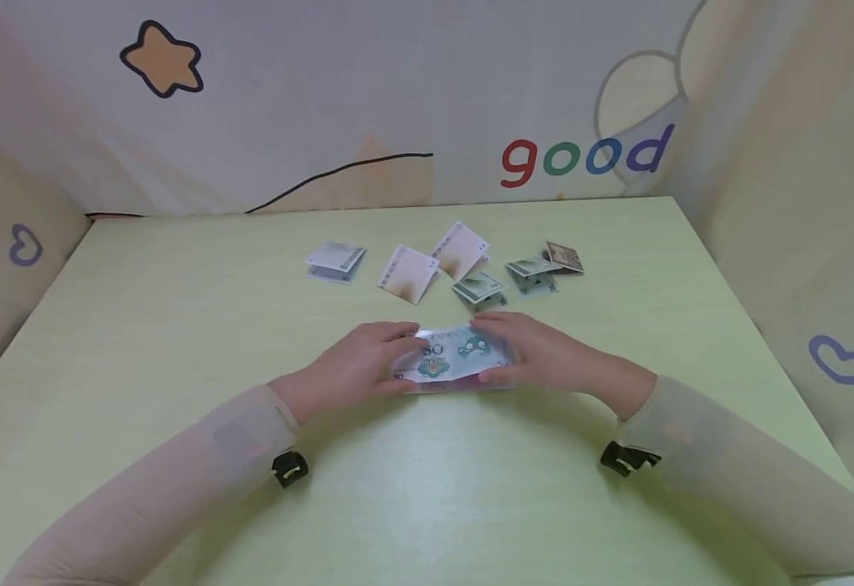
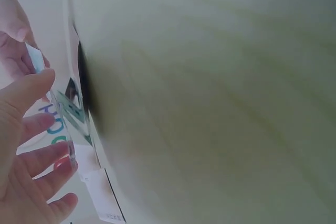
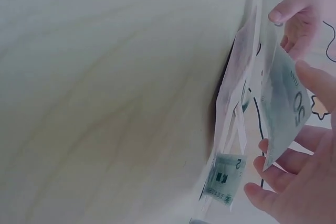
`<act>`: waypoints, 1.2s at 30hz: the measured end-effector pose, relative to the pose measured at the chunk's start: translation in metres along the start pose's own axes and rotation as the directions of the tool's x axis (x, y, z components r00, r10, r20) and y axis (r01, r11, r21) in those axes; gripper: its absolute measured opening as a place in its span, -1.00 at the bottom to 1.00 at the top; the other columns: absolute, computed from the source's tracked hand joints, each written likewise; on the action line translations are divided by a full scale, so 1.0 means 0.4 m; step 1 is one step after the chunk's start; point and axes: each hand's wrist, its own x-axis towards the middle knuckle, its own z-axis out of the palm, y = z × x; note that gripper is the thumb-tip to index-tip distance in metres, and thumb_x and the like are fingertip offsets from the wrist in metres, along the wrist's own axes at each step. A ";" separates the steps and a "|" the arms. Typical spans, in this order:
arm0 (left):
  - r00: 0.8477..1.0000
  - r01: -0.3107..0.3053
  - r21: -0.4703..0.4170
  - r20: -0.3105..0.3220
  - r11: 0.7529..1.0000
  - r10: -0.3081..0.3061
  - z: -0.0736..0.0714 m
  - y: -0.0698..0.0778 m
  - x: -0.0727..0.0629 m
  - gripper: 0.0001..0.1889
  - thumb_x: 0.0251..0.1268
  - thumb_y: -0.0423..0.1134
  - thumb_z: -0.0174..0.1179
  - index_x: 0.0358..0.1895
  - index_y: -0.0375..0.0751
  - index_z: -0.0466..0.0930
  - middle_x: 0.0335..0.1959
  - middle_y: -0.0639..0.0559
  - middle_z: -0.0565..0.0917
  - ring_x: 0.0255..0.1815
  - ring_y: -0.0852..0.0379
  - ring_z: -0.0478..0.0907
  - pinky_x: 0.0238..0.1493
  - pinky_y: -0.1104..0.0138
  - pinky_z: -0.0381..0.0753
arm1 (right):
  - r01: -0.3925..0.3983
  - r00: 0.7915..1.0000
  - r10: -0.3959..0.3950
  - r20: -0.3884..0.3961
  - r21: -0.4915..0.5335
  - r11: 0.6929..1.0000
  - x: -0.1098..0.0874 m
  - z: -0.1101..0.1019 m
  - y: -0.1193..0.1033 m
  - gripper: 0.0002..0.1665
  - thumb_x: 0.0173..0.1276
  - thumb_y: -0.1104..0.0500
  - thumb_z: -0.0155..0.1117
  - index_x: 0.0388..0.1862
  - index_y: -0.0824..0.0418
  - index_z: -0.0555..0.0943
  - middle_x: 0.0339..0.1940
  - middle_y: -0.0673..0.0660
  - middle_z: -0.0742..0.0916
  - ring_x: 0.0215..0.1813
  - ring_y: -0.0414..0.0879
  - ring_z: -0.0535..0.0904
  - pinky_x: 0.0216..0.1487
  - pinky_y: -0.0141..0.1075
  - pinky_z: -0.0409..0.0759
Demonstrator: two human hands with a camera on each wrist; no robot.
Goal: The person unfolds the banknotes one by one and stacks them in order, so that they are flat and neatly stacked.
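Note:
A banknote (image 1: 441,354) marked 50, pale with teal print, is held between both hands at the middle of the table. My left hand (image 1: 356,362) pinches its left end, thumb on the near side and fingers at the far edge. The right hand (image 1: 536,354) grips the opposite end in the same way. Under the near edge shows a pinkish-purple strip (image 1: 463,385). In the right wrist view the banknote (image 3: 286,106) is tilted up off the table, with a pinkish sheet (image 3: 236,72) low behind it.
Behind the hands lie several folded notes: a pale one (image 1: 335,259) at left, two more pale ones (image 1: 408,274) near the middle, green ones (image 1: 479,287) and a brown one (image 1: 566,256) at right. A printed curtain (image 1: 324,98) surrounds the table (image 1: 427,505).

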 end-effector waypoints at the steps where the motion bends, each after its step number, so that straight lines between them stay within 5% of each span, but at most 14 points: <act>1: 1.000 0.005 0.004 0.008 1.000 -0.005 0.002 0.000 0.003 -0.38 0.20 0.04 0.23 0.31 -0.07 0.36 0.33 -0.07 0.33 0.31 -0.03 0.25 0.30 0.15 0.21 | -0.005 1.000 0.005 0.004 -0.006 1.000 -0.001 0.000 0.002 -0.12 0.21 -0.04 0.33 0.41 0.23 0.22 0.43 0.21 0.25 0.43 0.15 0.07 0.32 0.08 0.14; 12: 0.996 0.041 0.059 0.077 0.997 -0.045 0.017 0.006 0.014 -0.38 0.20 0.06 0.22 0.31 -0.07 0.36 0.35 -0.08 0.31 0.33 -0.05 0.24 0.31 0.11 0.19 | 0.029 0.992 -0.008 0.124 -0.169 0.985 -0.005 0.027 0.000 -0.18 0.25 -0.02 0.29 0.40 0.26 0.25 0.46 0.19 0.22 0.44 0.14 0.08 0.34 0.03 0.14; 21: 0.995 -0.032 0.089 0.102 0.996 0.023 0.029 0.009 0.014 -0.58 0.23 -0.10 0.23 0.17 -0.08 0.54 0.27 -0.19 0.38 0.26 -0.09 0.34 0.25 0.12 0.30 | 0.066 0.975 -0.011 0.220 -0.247 0.967 -0.006 0.046 -0.002 -0.22 0.30 -0.06 0.23 0.39 0.25 0.26 0.44 0.18 0.25 0.43 0.14 0.11 0.34 -0.01 0.16; 26: 0.990 -0.032 0.108 0.140 0.994 0.016 0.038 0.041 0.007 -0.61 0.32 -0.26 0.13 0.21 -0.14 0.49 0.31 -0.13 0.36 0.27 -0.04 0.35 0.14 0.19 0.44 | 0.110 0.973 -0.034 0.229 -0.326 0.939 -0.006 0.054 0.000 -0.25 0.30 -0.06 0.22 0.37 0.26 0.30 0.44 0.20 0.24 0.42 0.15 0.14 0.32 -0.01 0.20; 29: 0.988 -0.092 0.160 0.135 0.983 0.071 0.047 0.067 0.002 -0.62 0.34 -0.34 0.08 0.22 -0.14 0.48 0.30 -0.15 0.37 0.27 -0.04 0.34 0.07 0.21 0.49 | 0.123 0.975 -0.041 0.218 -0.376 0.918 -0.006 0.061 -0.005 -0.26 0.29 -0.05 0.23 0.34 0.28 0.33 0.42 0.22 0.28 0.39 0.15 0.19 0.29 -0.01 0.26; 36: 0.984 -0.052 0.187 0.177 0.981 0.019 0.052 0.120 -0.003 -0.47 0.32 -0.06 0.12 0.31 -0.14 0.36 0.35 -0.18 0.29 0.35 -0.07 0.22 0.17 0.18 0.41 | 0.121 0.983 -0.041 0.179 -0.462 0.879 -0.009 0.068 -0.021 -0.35 0.31 0.04 0.23 0.32 0.28 0.36 0.38 0.22 0.35 0.35 0.12 0.28 0.23 -0.04 0.34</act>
